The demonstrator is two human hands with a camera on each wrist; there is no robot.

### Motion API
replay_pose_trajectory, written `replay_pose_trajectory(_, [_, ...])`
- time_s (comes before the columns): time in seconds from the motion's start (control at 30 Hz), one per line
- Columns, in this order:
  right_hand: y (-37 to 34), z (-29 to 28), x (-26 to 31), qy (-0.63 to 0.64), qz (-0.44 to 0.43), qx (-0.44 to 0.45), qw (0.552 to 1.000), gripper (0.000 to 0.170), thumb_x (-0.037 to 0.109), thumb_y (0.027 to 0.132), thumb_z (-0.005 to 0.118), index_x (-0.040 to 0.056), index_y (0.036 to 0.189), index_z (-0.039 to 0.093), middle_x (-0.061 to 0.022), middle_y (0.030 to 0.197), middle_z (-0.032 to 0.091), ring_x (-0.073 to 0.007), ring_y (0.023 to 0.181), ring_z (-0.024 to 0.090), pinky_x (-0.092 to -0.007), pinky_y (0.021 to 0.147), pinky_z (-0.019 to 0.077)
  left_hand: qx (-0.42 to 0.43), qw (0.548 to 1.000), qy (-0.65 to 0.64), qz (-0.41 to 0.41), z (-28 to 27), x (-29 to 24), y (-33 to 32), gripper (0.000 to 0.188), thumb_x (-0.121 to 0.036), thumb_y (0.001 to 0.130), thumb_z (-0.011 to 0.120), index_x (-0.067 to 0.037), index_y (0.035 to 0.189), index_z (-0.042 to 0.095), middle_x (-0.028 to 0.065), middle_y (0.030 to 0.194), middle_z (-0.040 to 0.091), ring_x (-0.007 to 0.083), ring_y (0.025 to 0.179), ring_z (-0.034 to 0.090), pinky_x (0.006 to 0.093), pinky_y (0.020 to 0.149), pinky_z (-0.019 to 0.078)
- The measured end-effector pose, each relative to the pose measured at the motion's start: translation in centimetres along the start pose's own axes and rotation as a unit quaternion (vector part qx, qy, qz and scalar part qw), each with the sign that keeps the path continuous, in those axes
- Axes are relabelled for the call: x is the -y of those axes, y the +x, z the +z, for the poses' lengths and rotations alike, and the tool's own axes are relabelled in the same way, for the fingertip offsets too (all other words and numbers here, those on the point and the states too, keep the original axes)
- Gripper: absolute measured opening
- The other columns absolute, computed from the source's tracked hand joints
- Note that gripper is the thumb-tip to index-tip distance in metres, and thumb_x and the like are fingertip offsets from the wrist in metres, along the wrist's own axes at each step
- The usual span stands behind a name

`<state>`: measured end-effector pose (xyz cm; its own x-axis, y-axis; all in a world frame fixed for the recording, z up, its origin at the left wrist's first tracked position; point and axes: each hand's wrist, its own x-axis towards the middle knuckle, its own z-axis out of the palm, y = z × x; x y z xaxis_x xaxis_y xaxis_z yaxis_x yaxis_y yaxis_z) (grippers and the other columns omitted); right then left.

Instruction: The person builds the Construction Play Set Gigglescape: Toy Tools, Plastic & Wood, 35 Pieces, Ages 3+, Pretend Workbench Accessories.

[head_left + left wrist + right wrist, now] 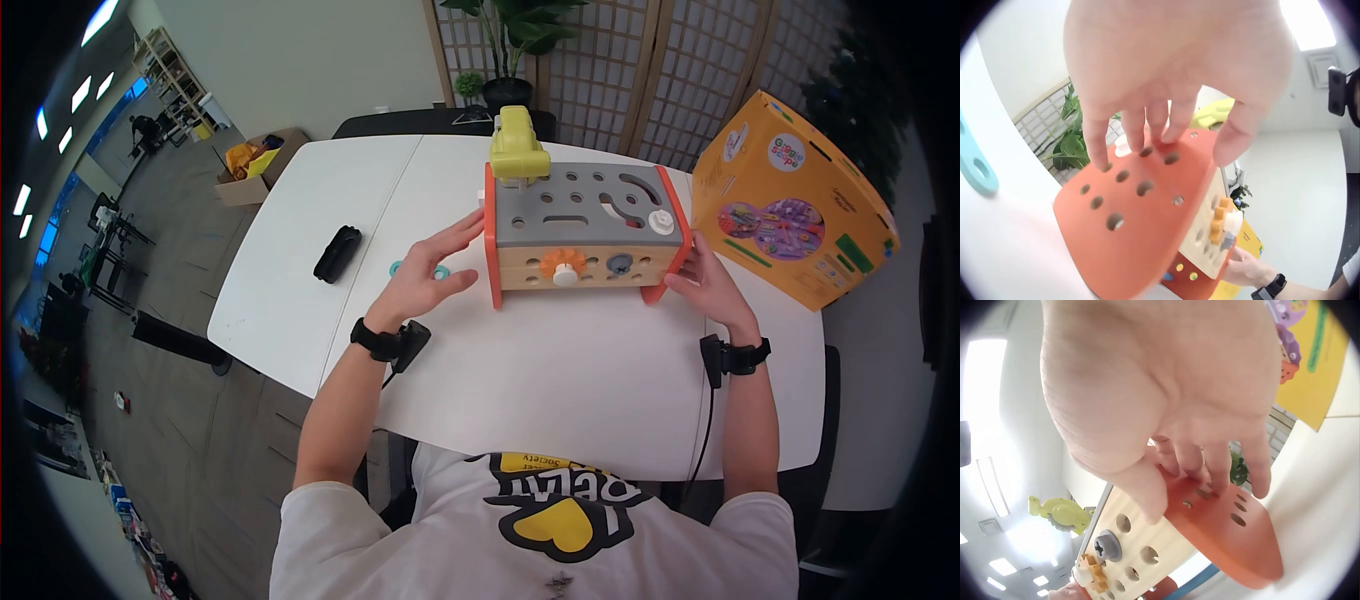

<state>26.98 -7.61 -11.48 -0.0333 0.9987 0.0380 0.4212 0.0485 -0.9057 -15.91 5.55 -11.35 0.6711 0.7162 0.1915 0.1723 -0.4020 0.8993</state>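
Note:
A toy workbench (580,215) with a grey slotted top, a wooden front and orange side panels stands on the white table. My left hand (425,280) is at its left side panel (1141,206), fingers extended against the holed face and thumb off toward the front edge. At the other end my right hand (715,285) touches the right side panel (1229,531), its thumb by the front corner and its fingers along the outer face. An orange gear (562,264) and a grey screw (620,264) sit on the front. A yellow-green toy drill (518,145) rests on the top's back left.
A teal toy strip (975,159) lies beside my left hand. Farther left is a black case (338,254). A large yellow box (790,200) stands tilted at the right, close behind my right hand. A potted plant (507,95) is beyond the table.

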Motion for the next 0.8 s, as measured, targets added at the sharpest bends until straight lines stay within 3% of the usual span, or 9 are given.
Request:
replay_pose_trajectory(0.13, [-0.3,-0.5,1.0,0.007,0.015,-0.010,1.000,0.077,0.019,0.093,0.077,0.0098,0.154,0.030,-0.0195,0.147,0.054,-0.0316,0.132,0.057,-0.0456,0.112,0.0441,-0.020,0.956,0.277,-0.093,-3.5,2.0,-1.6,0.060,-0.015,0.079,0.079,-0.008,0.138,0.065,0.0121,0.153,0.053,0.0326,0.142,0.047,0.0432,0.118,0.0402])
replay_pose_trajectory(0.17, [-0.3,-0.3,1.2,0.005,-0.005,-0.020,1.000,0.077,0.019,0.094,0.075,0.0106,0.155,0.029,-0.0191,0.147,0.055,-0.0310,0.132,0.057,-0.0448,0.111,0.0443,-0.022,0.936,0.344,-0.070,-4.2,3.5,-2.6,0.052,-0.010,0.080,0.078,-0.006,0.131,0.068,0.0119,0.147,0.058,0.0340,0.136,0.051,0.0429,0.114,0.0447])
replay_pose_trajectory(0.27, [0.0,0.4,1.3,0.010,-0.054,-0.047,0.997,0.075,0.021,0.099,0.070,0.0126,0.159,0.026,-0.0180,0.146,0.056,-0.0292,0.130,0.058,-0.0425,0.109,0.0445,0.022,0.923,0.379,-0.069,-6.0,6.5,-3.7,0.048,-0.004,0.080,0.079,-0.004,0.127,0.069,0.0132,0.136,0.065,0.0337,0.125,0.059,0.0423,0.104,0.0509])
replay_pose_trajectory(0.37, [0.6,0.9,0.7,0.025,-0.075,-0.062,0.995,0.070,0.023,0.103,0.064,0.0131,0.160,0.024,-0.0174,0.144,0.057,-0.0276,0.129,0.059,-0.0405,0.108,0.0442,0.028,0.917,0.387,-0.097,-6.5,6.6,-3.6,0.044,0.000,0.079,0.079,-0.003,0.121,0.070,0.0127,0.127,0.068,0.0340,0.115,0.064,0.0433,0.098,0.0526])
replay_pose_trajectory(0.47, [0.7,1.2,1.1,0.018,-0.079,-0.065,0.995,0.066,0.024,0.106,0.059,0.0129,0.161,0.024,-0.0170,0.143,0.057,-0.0267,0.128,0.059,-0.0391,0.107,0.0439,-0.029,0.910,0.413,-0.012,-6.3,6.7,-3.5,0.038,-0.001,0.081,0.079,-0.002,0.118,0.071,0.0119,0.117,0.071,0.0315,0.106,0.067,0.0404,0.091,0.0547])
replay_pose_trajectory(0.57, [0.9,1.2,1.0,0.023,-0.081,-0.062,0.995,0.066,0.025,0.107,0.058,0.0129,0.161,0.024,-0.0171,0.141,0.058,-0.0263,0.126,0.059,-0.0390,0.107,0.0440,-0.139,0.945,0.294,-0.038,-5.1,2.1,-2.2,0.036,-0.005,0.081,0.079,-0.003,0.117,0.072,0.0110,0.111,0.072,0.0252,0.096,0.066,0.0346,0.084,0.0549])
replay_pose_trajectory(0.67, [1.1,1.2,0.9,0.027,-0.087,-0.061,0.994,0.065,0.025,0.107,0.058,0.0127,0.162,0.024,-0.0172,0.141,0.057,-0.0255,0.125,0.059,-0.0391,0.107,0.0439,-0.227,0.943,0.242,0.023,-4.9,-0.1,-0.9,0.035,-0.009,0.080,0.081,-0.004,0.113,0.074,0.0087,0.104,0.075,0.0192,0.086,0.065,0.0294,0.078,0.0530])
replay_pose_trajectory(0.7, [1.3,1.2,0.8,0.031,-0.090,-0.061,0.994,0.065,0.024,0.107,0.058,0.0126,0.161,0.025,-0.0172,0.142,0.057,-0.0251,0.125,0.059,-0.0390,0.107,0.0439,-0.224,0.953,0.205,0.011,-4.9,-0.9,-0.4,0.038,-0.004,0.080,0.079,-0.001,0.117,0.071,0.0093,0.112,0.075,0.0150,0.095,0.064,0.0294,0.083,0.0515])
replay_pose_trajectory(0.8, [1.8,1.3,0.4,0.040,-0.098,-0.063,0.992,0.063,0.021,0.107,0.056,0.0122,0.161,0.025,-0.0168,0.142,0.056,-0.0245,0.126,0.058,-0.0389,0.108,0.0437,-0.178,0.972,0.141,0.065,-4.1,-3.5,1.4,0.035,-0.003,0.081,0.078,-0.001,0.116,0.071,0.0078,0.110,0.074,0.0150,0.096,0.064,0.0295,0.084,0.0506])
